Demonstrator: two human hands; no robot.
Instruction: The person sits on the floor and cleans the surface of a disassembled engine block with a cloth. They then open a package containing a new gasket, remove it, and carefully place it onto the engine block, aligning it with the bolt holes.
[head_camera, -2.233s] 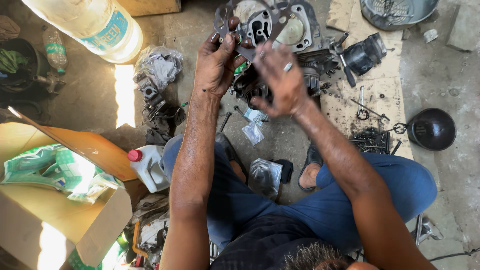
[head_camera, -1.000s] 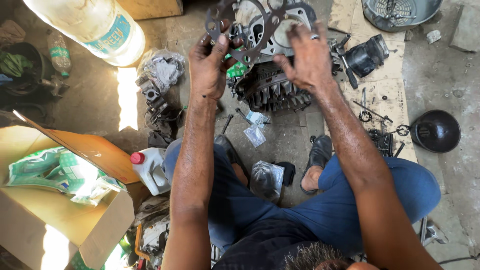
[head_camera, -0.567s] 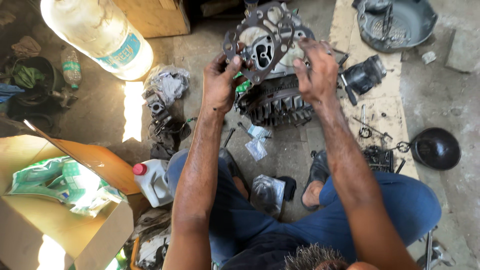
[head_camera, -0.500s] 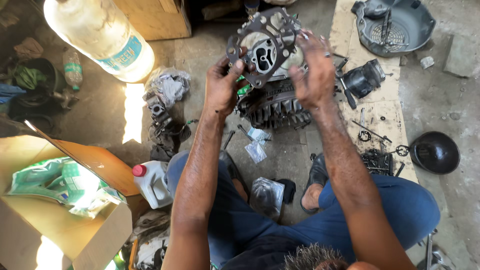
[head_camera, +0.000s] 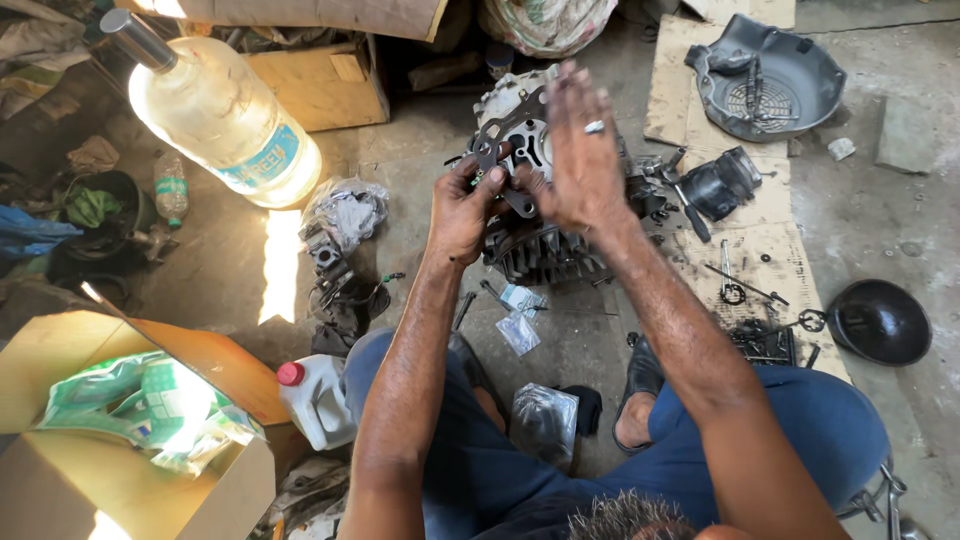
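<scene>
A thin dark gasket (head_camera: 503, 140) with bolt holes lies against the top face of a finned metal engine block (head_camera: 535, 250) on the floor. My left hand (head_camera: 462, 205) pinches the gasket's lower left edge. My right hand (head_camera: 577, 150), with a ring on one finger, is spread flat over the gasket's right side, fingers pointing away from me. Most of the block's top is hidden under my hands.
A big clear plastic bottle (head_camera: 225, 115) lies at the left. A white jug with a red cap (head_camera: 315, 400) stands by my left knee. An open cardboard box (head_camera: 130, 430) holds a green bag. Tools (head_camera: 735, 285), a dark cover (head_camera: 770, 80) and a black bowl (head_camera: 880, 322) are right.
The gasket, held up in both hands before, has come down onto the engine block. My right hand has opened flat over it. The view has tilted forward.
</scene>
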